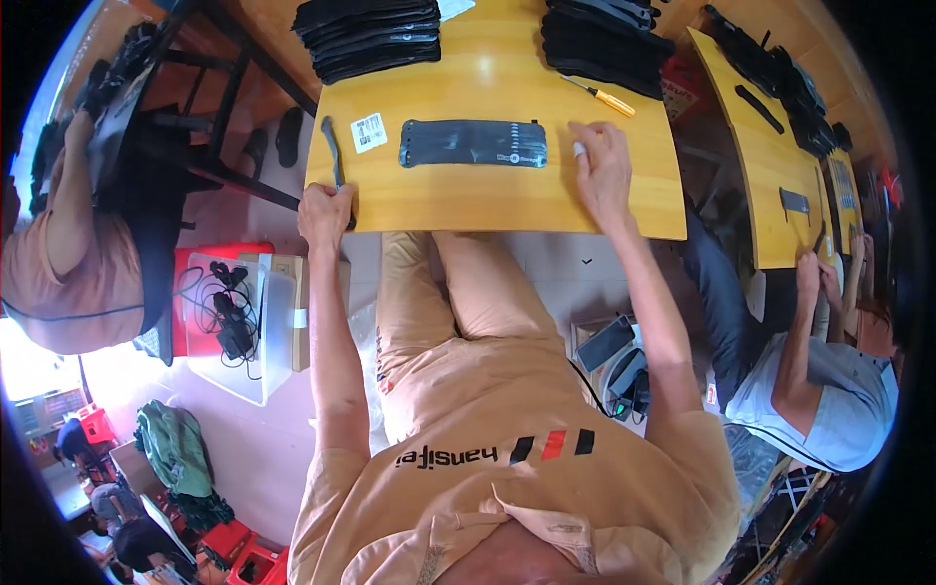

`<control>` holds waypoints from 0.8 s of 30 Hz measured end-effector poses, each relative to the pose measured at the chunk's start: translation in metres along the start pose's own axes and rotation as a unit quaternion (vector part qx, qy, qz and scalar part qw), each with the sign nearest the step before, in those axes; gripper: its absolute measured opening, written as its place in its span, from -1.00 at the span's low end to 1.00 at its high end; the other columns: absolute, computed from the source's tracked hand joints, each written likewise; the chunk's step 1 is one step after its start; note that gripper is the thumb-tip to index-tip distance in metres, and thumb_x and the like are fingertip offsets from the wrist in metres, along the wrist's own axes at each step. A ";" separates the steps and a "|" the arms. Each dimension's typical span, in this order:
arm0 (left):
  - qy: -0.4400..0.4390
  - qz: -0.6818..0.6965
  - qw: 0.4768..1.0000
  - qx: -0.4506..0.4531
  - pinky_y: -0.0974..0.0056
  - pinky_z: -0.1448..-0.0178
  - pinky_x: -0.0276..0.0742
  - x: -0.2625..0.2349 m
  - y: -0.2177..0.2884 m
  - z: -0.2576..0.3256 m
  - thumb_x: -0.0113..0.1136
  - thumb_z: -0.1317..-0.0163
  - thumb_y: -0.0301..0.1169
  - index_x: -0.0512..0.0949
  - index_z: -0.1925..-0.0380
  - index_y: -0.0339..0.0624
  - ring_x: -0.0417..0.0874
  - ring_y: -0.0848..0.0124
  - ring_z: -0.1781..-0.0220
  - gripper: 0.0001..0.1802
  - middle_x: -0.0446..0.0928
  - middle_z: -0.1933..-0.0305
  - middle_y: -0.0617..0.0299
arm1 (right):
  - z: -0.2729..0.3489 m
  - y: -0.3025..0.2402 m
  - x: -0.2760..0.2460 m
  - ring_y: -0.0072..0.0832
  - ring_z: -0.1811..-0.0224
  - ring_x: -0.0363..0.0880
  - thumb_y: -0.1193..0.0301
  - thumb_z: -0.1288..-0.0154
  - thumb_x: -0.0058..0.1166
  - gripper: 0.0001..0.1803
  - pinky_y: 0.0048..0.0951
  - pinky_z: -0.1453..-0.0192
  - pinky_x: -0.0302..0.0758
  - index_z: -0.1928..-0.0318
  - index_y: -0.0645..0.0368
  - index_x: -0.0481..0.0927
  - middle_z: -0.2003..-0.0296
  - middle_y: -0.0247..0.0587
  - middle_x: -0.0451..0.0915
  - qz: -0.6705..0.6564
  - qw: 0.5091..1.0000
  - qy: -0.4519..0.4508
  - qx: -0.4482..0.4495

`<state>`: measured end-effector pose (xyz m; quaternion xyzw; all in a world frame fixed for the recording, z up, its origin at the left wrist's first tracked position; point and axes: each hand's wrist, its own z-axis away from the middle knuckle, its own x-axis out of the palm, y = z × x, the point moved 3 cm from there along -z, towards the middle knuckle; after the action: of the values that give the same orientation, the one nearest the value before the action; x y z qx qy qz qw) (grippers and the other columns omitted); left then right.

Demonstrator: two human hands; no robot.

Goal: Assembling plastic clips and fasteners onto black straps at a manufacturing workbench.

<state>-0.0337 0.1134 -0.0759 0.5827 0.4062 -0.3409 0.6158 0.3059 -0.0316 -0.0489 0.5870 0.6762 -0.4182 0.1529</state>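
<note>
My left hand (325,214) is closed at the left front edge of the yellow table, gripping the near end of a narrow black strap (333,146). The strap runs away from me along the table's left edge. A flat black rectangular strip (468,143) lies crosswise in front of me, with small light marks near its right end. My right hand (602,171) rests on the tabletop to the right of that strip, apart from it. Its fingers are loosely bent and apart, holding nothing; something white covers the thumb tip.
Beyond the strip are two stacks of black strips, left (366,44) and right (604,54). A yellow-handled pointed tool (614,101) lies before the right stack. A white label (369,133) sits near the strap. People work on both sides; a clear bin (276,336) of cables stands lower left.
</note>
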 end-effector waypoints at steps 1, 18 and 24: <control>0.003 0.018 1.000 0.000 0.12 0.10 0.45 -0.003 -0.003 0.003 0.13 0.13 -0.12 0.51 0.48 -0.38 0.58 0.00 0.25 -0.56 0.55 0.42 -0.17 | 0.007 -0.013 0.001 -0.17 0.21 0.39 0.66 0.06 -0.02 -0.69 -0.28 0.11 0.35 0.21 0.21 0.53 0.33 -0.09 0.42 -0.038 0.999 -0.008 0.003; -0.248 0.668 0.689 -0.131 0.48 0.51 0.56 0.008 0.013 0.093 0.04 -0.15 -0.47 0.40 0.28 -0.27 0.58 0.47 0.54 -0.85 0.54 0.40 0.09 | 0.053 -0.170 0.054 -0.19 0.31 0.47 0.64 0.03 0.02 -0.74 -0.31 0.22 0.42 0.23 0.31 0.51 0.41 -0.10 0.45 -0.396 0.891 -0.218 0.038; -0.197 0.794 0.572 -0.059 0.54 0.42 0.51 -0.012 0.016 0.092 0.01 -0.22 -0.47 0.22 -0.10 -0.20 0.58 0.48 0.38 -0.56 0.46 0.09 -0.01 | 0.055 -0.146 0.036 -0.61 0.58 0.46 0.57 -0.18 -0.02 -0.84 -0.60 0.52 0.43 0.22 0.31 0.54 0.47 -0.24 0.51 -0.529 0.794 -0.230 0.194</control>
<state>-0.0150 0.0223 -0.0589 0.5521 -0.3315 0.2027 0.7377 0.1465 -0.0432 -0.0505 0.0416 0.7307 -0.6789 -0.0582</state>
